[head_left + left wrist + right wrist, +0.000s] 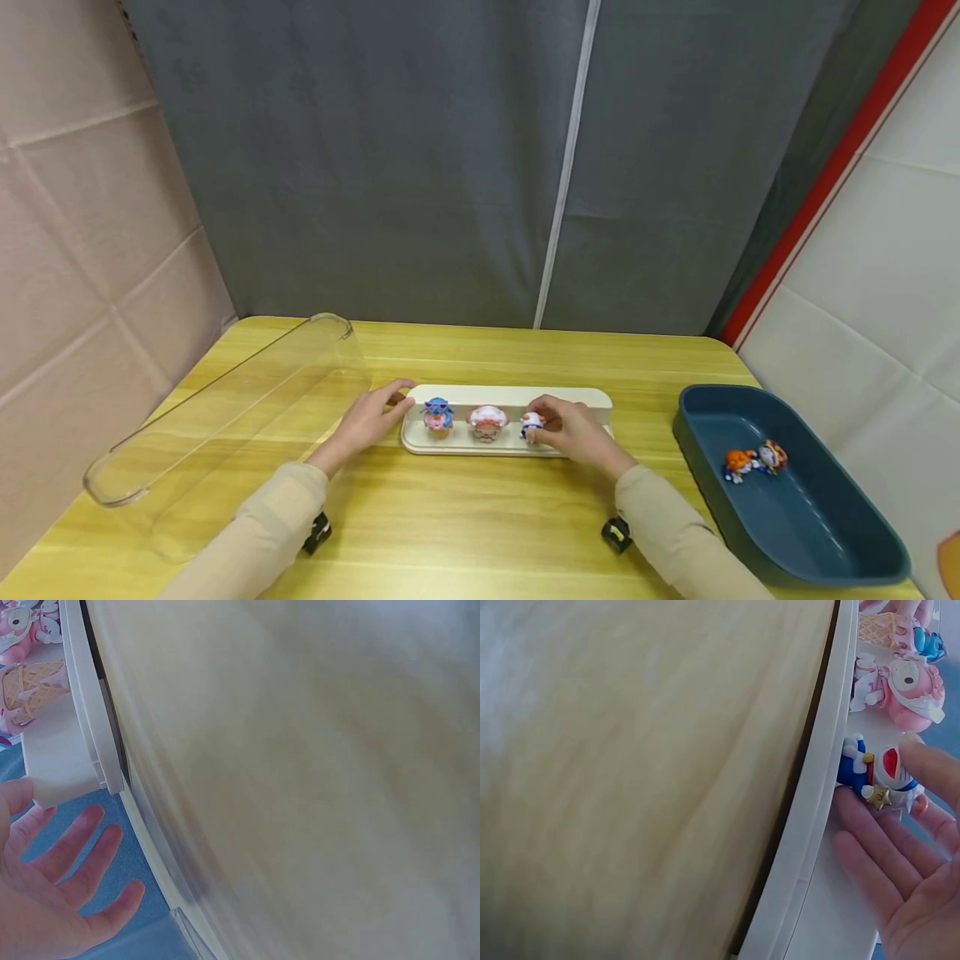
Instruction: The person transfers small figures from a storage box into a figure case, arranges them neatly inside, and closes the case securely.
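Note:
A long white display base [453, 448] with a raised back step lies across the table. On its left part stands a figurine with blue sunglasses and an ice-cream-cone body [438, 419]. Beside it, mid-base, is a pink figurine with a white top [487, 423]. My right hand [577, 429] pinches a small blue-and-white figurine [870, 766] between thumb and fingers, close over the base's right part; a gold star shows on its front. At the left end my left hand [372, 417] has thumb and index finger at the base's corner, the other fingers spread [97, 862].
A clear plastic cover [225, 425] lies slantwise on the left of the table. To the right stands a dark blue bin [795, 525], an orange figurine [738, 463] and another colourful one [772, 457] inside. A grey curtain [375, 167] hangs behind the table.

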{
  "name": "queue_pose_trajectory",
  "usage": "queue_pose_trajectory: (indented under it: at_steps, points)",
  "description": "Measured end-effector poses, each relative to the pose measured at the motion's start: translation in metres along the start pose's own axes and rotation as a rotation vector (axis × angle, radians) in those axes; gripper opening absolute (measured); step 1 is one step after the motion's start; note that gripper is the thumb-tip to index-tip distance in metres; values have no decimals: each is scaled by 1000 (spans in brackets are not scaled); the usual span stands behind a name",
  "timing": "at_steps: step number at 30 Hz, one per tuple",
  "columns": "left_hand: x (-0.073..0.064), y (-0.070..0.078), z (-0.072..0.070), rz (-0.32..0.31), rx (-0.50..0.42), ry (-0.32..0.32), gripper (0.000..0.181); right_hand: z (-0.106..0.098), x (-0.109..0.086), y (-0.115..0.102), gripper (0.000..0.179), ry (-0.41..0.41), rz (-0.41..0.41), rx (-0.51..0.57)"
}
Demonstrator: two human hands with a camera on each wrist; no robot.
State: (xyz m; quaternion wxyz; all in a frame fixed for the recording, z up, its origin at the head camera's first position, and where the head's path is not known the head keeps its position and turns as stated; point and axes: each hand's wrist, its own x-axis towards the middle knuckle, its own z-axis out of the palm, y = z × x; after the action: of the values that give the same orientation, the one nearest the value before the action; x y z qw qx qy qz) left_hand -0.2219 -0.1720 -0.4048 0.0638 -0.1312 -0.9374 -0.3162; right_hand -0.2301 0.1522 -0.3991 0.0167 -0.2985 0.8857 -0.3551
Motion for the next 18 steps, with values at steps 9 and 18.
queue_pose_trajectory:
  at_steps: [9,18]
  points:
    - [0,0,0,3,9,1,29,1,2,-1,26,19,20,-19]
    - [0,0,0,-2,9,4,28,1,2,1,27,19,24,-25]
